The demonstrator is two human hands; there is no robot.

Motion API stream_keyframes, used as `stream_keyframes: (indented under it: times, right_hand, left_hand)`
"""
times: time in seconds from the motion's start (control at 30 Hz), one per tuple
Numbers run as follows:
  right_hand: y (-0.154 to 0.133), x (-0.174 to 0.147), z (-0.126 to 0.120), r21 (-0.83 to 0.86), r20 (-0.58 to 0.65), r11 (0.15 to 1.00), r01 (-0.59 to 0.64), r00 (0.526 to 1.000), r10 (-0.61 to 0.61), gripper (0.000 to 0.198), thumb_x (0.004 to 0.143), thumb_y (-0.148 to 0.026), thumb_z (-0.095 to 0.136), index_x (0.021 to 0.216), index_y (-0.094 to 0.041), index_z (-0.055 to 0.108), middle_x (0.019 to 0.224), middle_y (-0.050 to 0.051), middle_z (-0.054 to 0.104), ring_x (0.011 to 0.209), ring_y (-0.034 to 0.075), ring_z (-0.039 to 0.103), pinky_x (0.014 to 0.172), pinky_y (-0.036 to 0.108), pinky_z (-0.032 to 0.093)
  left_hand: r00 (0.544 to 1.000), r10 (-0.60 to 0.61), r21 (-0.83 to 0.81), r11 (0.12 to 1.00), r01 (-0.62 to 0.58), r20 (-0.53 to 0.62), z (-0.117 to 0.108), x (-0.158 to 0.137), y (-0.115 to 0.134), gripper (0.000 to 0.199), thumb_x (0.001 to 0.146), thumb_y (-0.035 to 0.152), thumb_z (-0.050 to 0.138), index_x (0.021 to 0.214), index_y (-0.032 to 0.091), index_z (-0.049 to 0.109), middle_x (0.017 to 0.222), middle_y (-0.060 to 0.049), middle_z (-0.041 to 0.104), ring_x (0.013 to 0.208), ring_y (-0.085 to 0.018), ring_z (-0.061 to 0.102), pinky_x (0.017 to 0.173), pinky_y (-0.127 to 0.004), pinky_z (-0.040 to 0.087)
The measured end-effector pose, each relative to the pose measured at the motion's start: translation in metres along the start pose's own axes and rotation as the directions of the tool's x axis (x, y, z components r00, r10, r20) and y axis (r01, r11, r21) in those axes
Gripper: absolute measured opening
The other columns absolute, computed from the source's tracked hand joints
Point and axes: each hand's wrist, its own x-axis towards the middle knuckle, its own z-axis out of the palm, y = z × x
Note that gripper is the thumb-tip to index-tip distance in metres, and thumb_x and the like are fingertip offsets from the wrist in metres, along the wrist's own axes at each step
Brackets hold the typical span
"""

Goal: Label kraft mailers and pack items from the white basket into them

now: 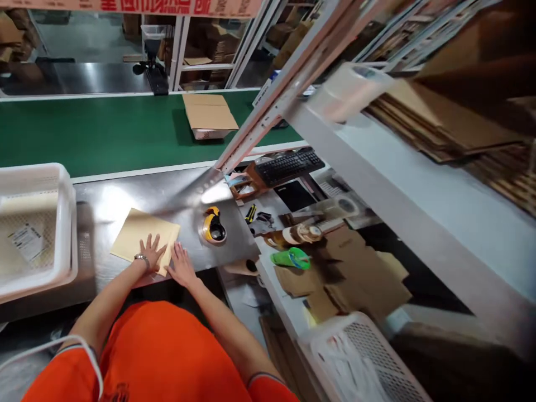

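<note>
The left hand lies flat on a tan envelope, fingers spread apart, holding nothing. It has a watch on the wrist. The right hand lies flat too, fingers open, just at the 4 o'clock corner of the envelope, touching its edge.

The envelope rests on the shiny metal desk, right in front of the person. A yellow and black tape roller sits on the desk at 3 o'clock from the envelope, near but not touching.

At 9 o'clock from the hands stands a white basket with paper inside. At 12 o'clock, past the desk, runs a green belt. A box sits on the belt.

At 2 o'clock there is a black keyboard. Below it lie a green thing, a brown tape roll and flat cardboard pieces. Another white basket is at 4 o'clock, low down. A big grey shelf goes across at 3 o'clock, with stacks of flat cardboard on it, all blurry.

The person wears an orange shirt.
</note>
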Motion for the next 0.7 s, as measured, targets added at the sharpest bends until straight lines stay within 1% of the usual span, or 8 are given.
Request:
stream_keyframes:
  times: [0.1, 0.23, 0.4, 0.47, 0.53, 0.6, 0.63, 0.7]
  right_hand:
    - [0.0, 0.01, -0.009, -0.184, 0.074, 0.983, -0.026, 0.996, 0.041, 0.087, 0.103, -0.043, 0.066, 0.17, 0.0, 0.03, 0.179, 0.022, 0.001, 0.167, 0.038, -0.006, 0.137, 0.058, 0.002]
    - [0.003, 0.04, -0.036, -0.385, 0.183, 0.922, -0.038, 0.976, 0.117, 0.087, 0.109, -0.056, 0.05, 0.173, -0.003, 0.023, 0.18, 0.012, 0.001, 0.168, 0.037, -0.005, 0.137, 0.057, 0.005]
    - [0.007, 0.069, -0.064, -0.454, 0.28, 0.891, -0.004, 0.949, 0.146, 0.116, 0.097, -0.073, 0.062, 0.174, -0.001, 0.014, 0.18, 0.013, -0.003, 0.167, 0.04, -0.005, 0.136, 0.058, 0.008]
    - [0.01, 0.07, -0.064, -0.472, 0.287, 0.881, 0.006, 0.946, 0.148, 0.117, 0.097, -0.075, 0.061, 0.174, -0.002, 0.012, 0.18, 0.013, -0.005, 0.167, 0.042, -0.004, 0.135, 0.059, 0.011]
    - [0.016, 0.068, -0.059, -0.507, 0.266, 0.862, 0.016, 0.954, 0.139, 0.113, 0.098, -0.075, 0.057, 0.175, -0.004, 0.013, 0.18, 0.013, -0.005, 0.167, 0.043, -0.002, 0.135, 0.06, 0.014]
    - [0.026, 0.067, -0.051, -0.572, 0.222, 0.82, 0.008, 0.964, 0.146, 0.111, 0.099, -0.076, 0.055, 0.174, -0.004, 0.015, 0.181, 0.013, -0.002, 0.166, 0.046, 0.001, 0.133, 0.061, 0.017]
    - [0.031, 0.067, -0.046, -0.594, 0.21, 0.804, 0.021, 0.969, 0.13, 0.111, 0.1, -0.077, 0.053, 0.174, -0.004, 0.016, 0.181, 0.014, 0.0, 0.166, 0.047, 0.003, 0.132, 0.063, 0.02]
    - [0.041, 0.068, -0.037, -0.636, 0.144, 0.771, -0.002, 0.982, 0.122, 0.116, 0.098, -0.08, 0.054, 0.173, -0.001, 0.016, 0.181, 0.018, 0.003, 0.165, 0.05, 0.004, 0.129, 0.066, 0.022]
  left_hand:
    - [0.999, 0.04, -0.031, 0.999, -0.04, -0.001, 0.005, -0.001, 0.0, 0.119, 0.085, 0.042, 0.095, 0.178, 0.029, 0.022, 0.175, -0.016, -0.02, 0.158, -0.055, -0.019, 0.12, -0.086, 0.004]
    - [0.997, 0.072, -0.053, 0.996, -0.073, -0.007, 0.004, -0.003, 0.0, 0.118, 0.085, 0.04, 0.096, 0.178, 0.027, 0.023, 0.176, -0.015, -0.018, 0.159, -0.052, -0.019, 0.122, -0.083, 0.003]
    - [0.996, 0.072, -0.066, 0.995, -0.068, 0.054, -0.007, -0.003, 0.002, 0.122, 0.08, 0.041, 0.102, 0.177, 0.029, 0.028, 0.177, -0.013, -0.015, 0.16, -0.052, -0.017, 0.122, -0.084, 0.004]
    - [0.995, 0.068, -0.085, 0.994, -0.061, 0.077, -0.017, -0.007, 0.004, 0.118, 0.081, 0.039, 0.102, 0.175, 0.028, 0.033, 0.179, -0.015, -0.005, 0.162, -0.051, -0.009, 0.123, -0.083, 0.009]
    - [0.997, 0.057, -0.169, 0.984, -0.047, 0.055, -0.032, -0.016, 0.007, 0.107, 0.086, 0.036, 0.099, 0.173, 0.022, 0.038, 0.178, -0.02, 0.009, 0.162, -0.051, 0.008, 0.125, -0.08, 0.019]
    - [0.995, 0.055, -0.299, 0.951, -0.079, -0.085, -0.053, -0.031, 0.003, 0.093, 0.09, 0.032, 0.095, 0.168, 0.015, 0.047, 0.174, -0.026, 0.022, 0.158, -0.05, 0.026, 0.126, -0.071, 0.031]
    - [0.975, 0.064, -0.344, 0.929, -0.136, -0.213, -0.066, -0.041, -0.002, 0.085, 0.091, 0.028, 0.093, 0.164, 0.012, 0.053, 0.171, -0.028, 0.029, 0.155, -0.048, 0.035, 0.126, -0.064, 0.036]
    - [0.876, 0.046, -0.377, 0.891, -0.253, -0.48, -0.094, -0.069, -0.024, 0.066, 0.094, 0.021, 0.088, 0.155, 0.01, 0.062, 0.158, -0.029, 0.049, 0.144, -0.04, 0.052, 0.122, -0.049, 0.046]
